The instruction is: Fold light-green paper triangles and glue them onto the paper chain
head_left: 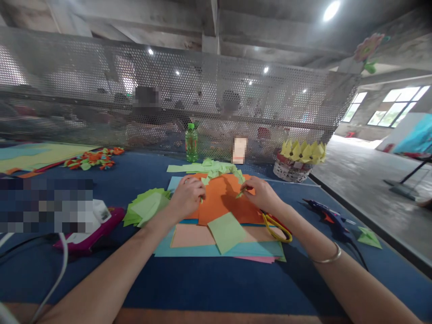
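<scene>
My left hand [187, 195] is curled closed over the left edge of an orange paper sheet [222, 198], with a thin green bit showing at its fingers. My right hand [259, 193] pinches a small green paper piece [240, 194] above the same sheet. A light green paper square [227, 231] lies loose on a stack of peach, blue and pink sheets in front of my hands. Yellow-handled scissors [276, 227] rest under my right wrist. A chain of folded green pieces [216, 168] lies just beyond the orange sheet.
A pile of green squares [145, 207] sits left of my left hand. A blue glue gun [329, 216] lies at the right, a green bottle [191, 141] and a basket with yellow paper petals [299, 159] at the back. A perforated metal screen [168, 99] borders the blue table [216, 283]; people sit behind it.
</scene>
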The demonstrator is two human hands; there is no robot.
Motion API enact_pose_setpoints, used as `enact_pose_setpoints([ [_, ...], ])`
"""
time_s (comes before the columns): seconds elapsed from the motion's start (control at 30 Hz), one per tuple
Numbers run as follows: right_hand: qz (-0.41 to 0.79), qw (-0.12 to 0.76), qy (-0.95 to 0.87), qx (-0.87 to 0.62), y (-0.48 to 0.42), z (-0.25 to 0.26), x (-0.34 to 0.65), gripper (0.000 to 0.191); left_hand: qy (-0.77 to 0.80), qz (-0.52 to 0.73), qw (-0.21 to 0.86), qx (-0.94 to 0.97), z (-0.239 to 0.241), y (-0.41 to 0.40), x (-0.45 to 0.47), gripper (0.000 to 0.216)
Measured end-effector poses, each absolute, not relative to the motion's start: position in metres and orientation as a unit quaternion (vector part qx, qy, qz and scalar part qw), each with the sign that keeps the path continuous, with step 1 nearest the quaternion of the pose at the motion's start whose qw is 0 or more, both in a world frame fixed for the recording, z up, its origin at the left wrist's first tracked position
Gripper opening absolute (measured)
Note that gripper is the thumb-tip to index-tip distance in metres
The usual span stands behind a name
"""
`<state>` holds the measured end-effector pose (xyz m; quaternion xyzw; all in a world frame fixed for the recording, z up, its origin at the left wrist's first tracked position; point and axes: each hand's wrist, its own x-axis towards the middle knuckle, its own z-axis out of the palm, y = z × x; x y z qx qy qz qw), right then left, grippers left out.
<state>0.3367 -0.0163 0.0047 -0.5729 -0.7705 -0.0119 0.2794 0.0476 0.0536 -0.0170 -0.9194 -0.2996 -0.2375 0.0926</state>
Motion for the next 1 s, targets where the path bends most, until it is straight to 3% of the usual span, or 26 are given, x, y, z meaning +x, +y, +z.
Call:
enact_pose_setpoints([
  [0.07, -0.026, 0.264, -0.764, -0.588, -0.007, 0.008, 0.353, 0.008, -0.317, -0.252, 0.098, -0.909, -0.018, 0.065, 0.041, 0.026],
  [0.2, -0.030, 0.217, -0.758, -0.614, 0.011, 0.013, 0.386, 0.029, -0.346, -0.274, 0.085, -0.894, -0.020, 0.085, 0.027, 0.027],
  [0.5, 0.002, 0.152, -0.760, -0.632, 0.016, 0.019, 0.433, 0.031, -0.352, -0.294, 0.004, -0.889, -0.007, 0.090, 0.012, 0.027],
  [0.8, -0.035, 0.156, -0.733, -0.661, 0.000, 0.009, 0.423, 0.032, -0.396, -0.285, -0.020, -0.873, -0.007, 0.092, 0.010, 0.028],
  [0.9, -0.039, 0.168, -0.755, -0.633, -0.024, 0.012, 0.398, 0.020, -0.387, -0.284, -0.047, -0.876, -0.003, 0.076, 0.021, 0.026],
  [1.0, -0.022, 0.177, -0.786, -0.592, -0.054, 0.015, 0.369, 0.028, -0.347, -0.250, -0.105, -0.898, -0.002, 0.044, 0.040, 0.023],
])
